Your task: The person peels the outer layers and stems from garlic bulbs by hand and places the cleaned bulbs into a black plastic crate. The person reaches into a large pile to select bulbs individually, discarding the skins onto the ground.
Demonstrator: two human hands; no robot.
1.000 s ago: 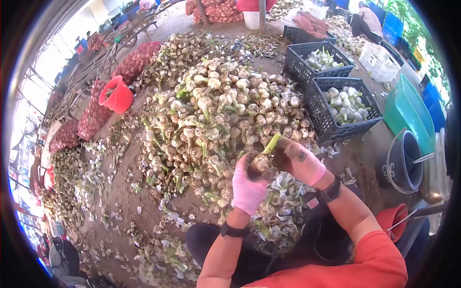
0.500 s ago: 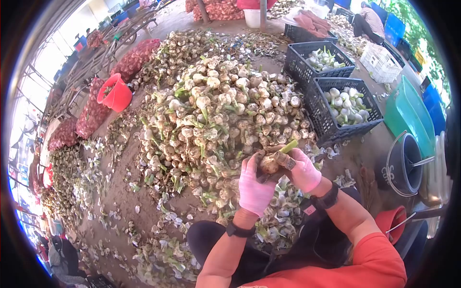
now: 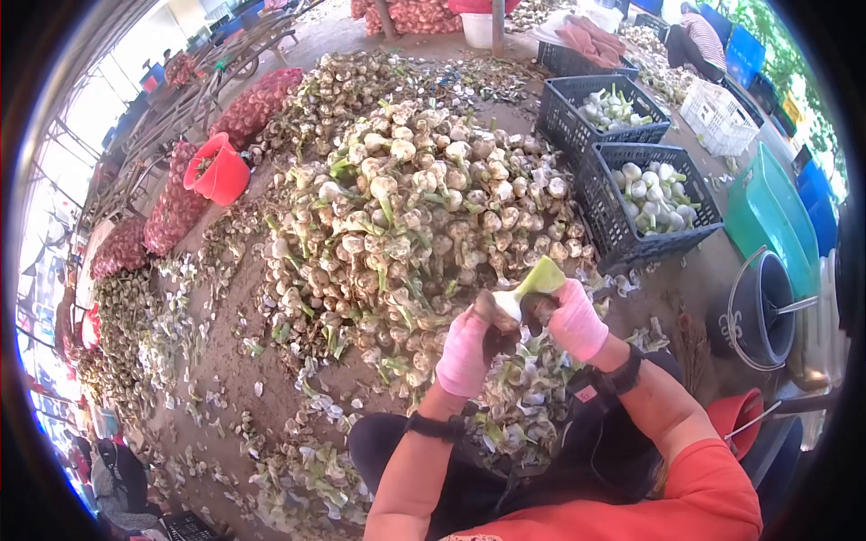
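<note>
In front of me my left hand [image 3: 471, 350], gloved in pink with soiled fingertips, is closed around a garlic bulb [image 3: 509, 305]. A clean white part of the bulb shows between the hands; the rest is hidden by fingers. A broad pale green stalk skin [image 3: 543, 276] spreads up and right from it. My right hand [image 3: 574, 321], gloved likewise, has its fingers pinched on that skin. Just beyond both hands lies a large heap of unpeeled garlic [image 3: 397, 212]. Loose peelings [image 3: 523, 397] lie below the hands, between my legs.
Right of the heap stand two black crates [image 3: 645, 239] holding whitish peeled garlic. Farther right are a teal tub [image 3: 771, 203], a dark bucket [image 3: 758, 311] and a red bucket [image 3: 735, 415]. At left are a red bucket [image 3: 218, 171] and red mesh sacks [image 3: 176, 212]. Another person [image 3: 696, 45] sits far right.
The brown outer layer has been pulled back, baring white on the bulb. The stalk skin now fans out wider, and my left hand has shifted slightly left.
</note>
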